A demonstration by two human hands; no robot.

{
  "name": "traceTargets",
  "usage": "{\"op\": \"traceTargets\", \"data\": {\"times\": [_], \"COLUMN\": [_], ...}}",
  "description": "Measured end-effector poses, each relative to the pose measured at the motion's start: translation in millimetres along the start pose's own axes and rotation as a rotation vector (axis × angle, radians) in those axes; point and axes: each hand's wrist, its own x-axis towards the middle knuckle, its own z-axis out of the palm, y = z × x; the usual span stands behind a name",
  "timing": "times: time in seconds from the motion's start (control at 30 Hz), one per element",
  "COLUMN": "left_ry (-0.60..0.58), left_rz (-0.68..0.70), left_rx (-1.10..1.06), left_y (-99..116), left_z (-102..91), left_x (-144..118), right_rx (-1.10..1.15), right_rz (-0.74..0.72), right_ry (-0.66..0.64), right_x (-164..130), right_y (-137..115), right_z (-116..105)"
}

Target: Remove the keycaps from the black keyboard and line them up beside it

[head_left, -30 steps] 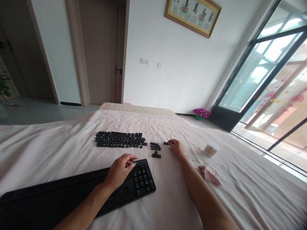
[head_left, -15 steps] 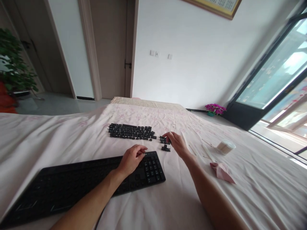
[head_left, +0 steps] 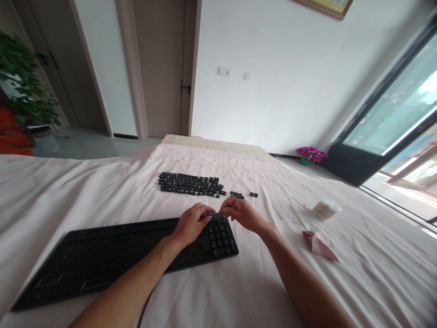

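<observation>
A black keyboard (head_left: pixel 136 250) lies slanted across the cloth, its right-hand number keys still capped with white markings. My left hand (head_left: pixel 194 223) is closed at its back edge near the right end, thumb over the top. Close beside it, my right hand (head_left: pixel 241 213) pinches at the back right corner of the keyboard; whatever is between its fingertips is too small to make out. Behind the hands lie many loose black keycaps (head_left: pixel 189 184) in rows. A smaller group of keycaps (head_left: pixel 236 195) sits just beyond my right hand, with two single keycaps (head_left: pixel 253 194) to its right.
A pale floral cloth (head_left: pixel 266 282) with folds covers the surface. On the right are a round tub of cotton swabs (head_left: pixel 327 208), a few loose swabs (head_left: pixel 278 212) and a crumpled pink cloth (head_left: pixel 321 245). A cable (head_left: pixel 146 305) runs from the keyboard's front.
My right hand has moved from the small keycap group, left and nearer, to the keyboard's corner. The thin wire loop seen at it earlier no longer shows. My left hand stays at the keyboard.
</observation>
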Motion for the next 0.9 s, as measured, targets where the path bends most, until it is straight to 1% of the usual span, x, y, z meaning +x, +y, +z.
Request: {"op": "traceTargets", "data": {"times": [0.23, 0.33, 0.43, 0.5, 0.63, 0.77, 0.9], "left_ry": [-0.017, -0.064, -0.143, -0.165, -0.103, -0.072, -0.076], "left_rz": [0.01, 0.001, -0.02, -0.026, 0.005, 0.063, 0.102], "left_rx": [0.039, 0.085, 0.145, 0.208, 0.298, 0.283, 0.247], "left_y": [-4, -4, -1, 1, 6, 7, 7], "left_z": [3.2, 3.6, 4.6, 6.7, 13.6, 17.8, 17.4], "left_x": [-1, 1, 7, 10, 12, 10, 11], "right_rx": [-0.153, -0.176, -0.156, -0.123, -0.063, -0.032, -0.007], "right_rz": [-0.109, -0.131, -0.149, -0.168, -0.219, -0.29, -0.339], "right_ry": [-0.06, -0.062, 0.023, 0.089, 0.218, 0.321, 0.381], "right_x": [-2, -3, -5, -6, -8, -10, -12], "right_y": [-3, -3, 2, 7, 17, 20, 23], "right_z": [6, 10, 19, 28, 42, 51, 56]}}
